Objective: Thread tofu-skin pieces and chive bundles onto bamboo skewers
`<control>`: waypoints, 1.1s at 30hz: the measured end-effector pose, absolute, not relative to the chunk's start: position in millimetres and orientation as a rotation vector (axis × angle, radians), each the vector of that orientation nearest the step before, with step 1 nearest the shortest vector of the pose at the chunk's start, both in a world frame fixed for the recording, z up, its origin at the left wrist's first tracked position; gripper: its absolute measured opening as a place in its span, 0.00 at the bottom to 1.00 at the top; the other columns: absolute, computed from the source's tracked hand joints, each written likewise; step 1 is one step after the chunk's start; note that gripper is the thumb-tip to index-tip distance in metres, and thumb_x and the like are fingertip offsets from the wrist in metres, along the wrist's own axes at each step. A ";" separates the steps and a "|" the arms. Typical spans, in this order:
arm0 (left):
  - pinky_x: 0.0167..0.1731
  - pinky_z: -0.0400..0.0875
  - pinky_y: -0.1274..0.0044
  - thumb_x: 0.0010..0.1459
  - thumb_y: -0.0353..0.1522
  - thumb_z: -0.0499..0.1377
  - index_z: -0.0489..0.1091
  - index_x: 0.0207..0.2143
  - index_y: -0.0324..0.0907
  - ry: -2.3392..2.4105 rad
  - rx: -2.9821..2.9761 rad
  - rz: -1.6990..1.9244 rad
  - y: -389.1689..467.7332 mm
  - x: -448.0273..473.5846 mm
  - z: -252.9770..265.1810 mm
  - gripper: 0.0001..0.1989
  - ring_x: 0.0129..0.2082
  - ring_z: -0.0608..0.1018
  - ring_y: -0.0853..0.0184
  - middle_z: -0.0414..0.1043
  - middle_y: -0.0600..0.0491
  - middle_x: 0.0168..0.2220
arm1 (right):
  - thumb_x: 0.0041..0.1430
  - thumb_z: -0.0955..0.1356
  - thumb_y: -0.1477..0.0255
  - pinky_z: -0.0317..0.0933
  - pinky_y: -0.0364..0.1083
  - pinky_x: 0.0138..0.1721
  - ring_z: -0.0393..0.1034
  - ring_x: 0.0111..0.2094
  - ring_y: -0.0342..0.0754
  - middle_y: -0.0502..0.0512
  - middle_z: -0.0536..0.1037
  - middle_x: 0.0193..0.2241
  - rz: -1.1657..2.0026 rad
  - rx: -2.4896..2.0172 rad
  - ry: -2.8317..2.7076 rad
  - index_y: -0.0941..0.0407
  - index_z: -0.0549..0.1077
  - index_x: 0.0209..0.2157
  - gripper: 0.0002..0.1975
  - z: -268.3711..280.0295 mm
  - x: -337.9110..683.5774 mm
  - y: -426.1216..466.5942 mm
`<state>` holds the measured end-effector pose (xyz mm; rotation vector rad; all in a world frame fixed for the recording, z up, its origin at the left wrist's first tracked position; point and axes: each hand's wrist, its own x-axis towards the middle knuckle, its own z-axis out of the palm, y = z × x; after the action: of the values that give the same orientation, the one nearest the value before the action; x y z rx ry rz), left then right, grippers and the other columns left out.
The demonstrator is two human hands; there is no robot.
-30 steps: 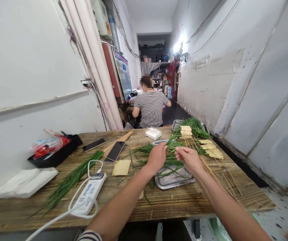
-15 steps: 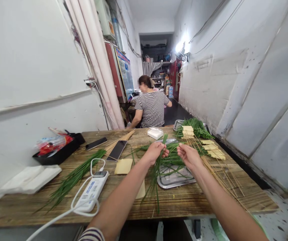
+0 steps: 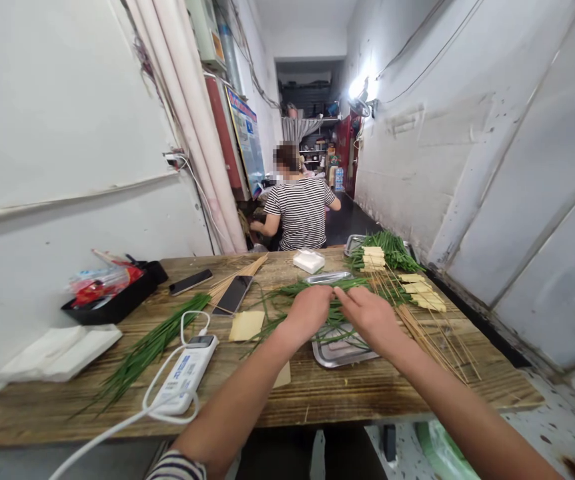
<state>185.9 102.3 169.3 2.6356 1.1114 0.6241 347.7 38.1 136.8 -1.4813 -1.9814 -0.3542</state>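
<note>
My left hand (image 3: 311, 311) is closed round a few green garlic chives (image 3: 266, 329), whose ends trail out on its near left side. My right hand (image 3: 367, 316) is beside it, fingers curled in and fingertips meeting those of the left; what they pinch is hidden. Both are above a metal tray (image 3: 340, 355) with loose chives lying over it. To the right lie rolls of yellow tofu sheet (image 3: 423, 293) filled with chives, on thin bamboo skewers (image 3: 420, 333). A square tofu sheet (image 3: 246, 326) lies left of my hands.
Another bunch of chives (image 3: 150, 350) lies beside a white power strip (image 3: 187, 377) with a looping cable. Two phones, a black box (image 3: 110, 297), and a small white box (image 3: 309, 261) stand around. A person in a striped shirt (image 3: 300, 213) sits beyond the table.
My hands have come together, and both have turned knuckles up. The chives in my left hand have swung from hanging toward me to pointing left. The person's left arm has lifted.
</note>
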 end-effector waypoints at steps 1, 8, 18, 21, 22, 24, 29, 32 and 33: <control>0.27 0.57 0.77 0.57 0.26 0.49 0.70 0.24 0.39 1.065 2.626 0.614 99.6 185.1 171.2 0.13 0.25 0.70 0.65 0.71 0.48 0.24 | 0.64 0.59 0.75 0.55 0.44 0.30 0.63 0.33 0.48 0.58 0.72 0.29 -0.548 -1.467 -2.096 0.58 0.72 0.46 0.13 139.9 338.6 35.5; 0.23 0.58 0.81 0.54 0.28 0.50 0.69 0.20 0.38 0.768 2.206 0.404 97.7 159.6 168.4 0.13 0.19 0.68 0.71 0.67 0.55 0.18 | 0.61 0.62 0.79 0.52 0.43 0.28 0.64 0.31 0.46 0.56 0.72 0.28 -0.617 -1.605 -2.496 0.60 0.73 0.35 0.09 156.9 311.3 25.0; 0.23 0.56 0.81 0.53 0.30 0.52 0.69 0.18 0.37 0.795 2.117 0.508 96.5 129.9 151.9 0.13 0.19 0.65 0.73 0.66 0.57 0.17 | 0.58 0.62 0.82 0.51 0.45 0.26 0.69 0.30 0.49 0.58 0.73 0.31 -0.610 -1.713 -2.747 0.61 0.71 0.35 0.07 165.0 292.7 24.7; 0.22 0.51 0.80 0.51 0.26 0.52 0.65 0.15 0.37 0.751 2.261 0.615 93.0 123.2 154.3 0.13 0.18 0.60 0.75 0.59 0.59 0.14 | 0.58 0.62 0.82 0.50 0.45 0.25 0.68 0.27 0.47 0.57 0.73 0.29 -0.601 -1.680 -2.743 0.60 0.71 0.35 0.08 164.5 289.1 27.8; 0.21 0.49 0.80 0.51 0.26 0.52 0.63 0.14 0.37 0.743 2.284 0.637 91.9 121.5 155.2 0.14 0.18 0.58 0.75 0.57 0.59 0.14 | 0.58 0.62 0.82 0.50 0.45 0.24 0.68 0.26 0.47 0.56 0.73 0.28 -0.594 -1.668 -2.741 0.60 0.71 0.34 0.08 165.0 287.9 29.0; 0.21 0.47 0.79 0.52 0.26 0.53 0.61 0.12 0.37 0.753 2.305 0.662 90.3 118.4 156.5 0.16 0.18 0.56 0.75 0.53 0.59 0.13 | 0.58 0.61 0.82 0.50 0.44 0.24 0.68 0.25 0.46 0.55 0.73 0.27 -0.564 -1.621 -2.729 0.60 0.72 0.33 0.09 165.9 286.4 31.5; 0.22 0.47 0.79 0.55 0.28 0.54 0.61 0.13 0.38 0.772 2.352 0.697 89.0 112.3 156.7 0.17 0.19 0.57 0.74 0.56 0.58 0.14 | 0.62 0.60 0.76 0.56 0.42 0.28 0.69 0.27 0.46 0.56 0.74 0.26 -0.354 -1.448 -2.578 0.59 0.73 0.30 0.12 164.0 293.5 37.1; 0.25 0.52 0.80 0.57 0.30 0.54 0.65 0.16 0.38 0.730 2.407 0.759 87.6 109.2 157.5 0.16 0.22 0.64 0.72 0.65 0.55 0.19 | 0.63 0.60 0.72 0.60 0.43 0.30 0.71 0.29 0.47 0.57 0.76 0.26 -0.144 -1.320 -2.414 0.58 0.75 0.32 0.13 164.7 301.0 36.5; 0.26 0.54 0.80 0.58 0.31 0.54 0.67 0.18 0.38 0.717 2.417 0.797 86.8 108.4 158.2 0.16 0.24 0.66 0.71 0.67 0.54 0.20 | 0.62 0.61 0.70 0.61 0.43 0.30 0.71 0.28 0.47 0.56 0.77 0.26 -0.059 -1.304 -2.334 0.58 0.76 0.33 0.13 165.6 302.9 35.8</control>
<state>108.4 86.8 158.2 2.4168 0.7171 0.7968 302.9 35.8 165.6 -1.3040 -2.3342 -0.0586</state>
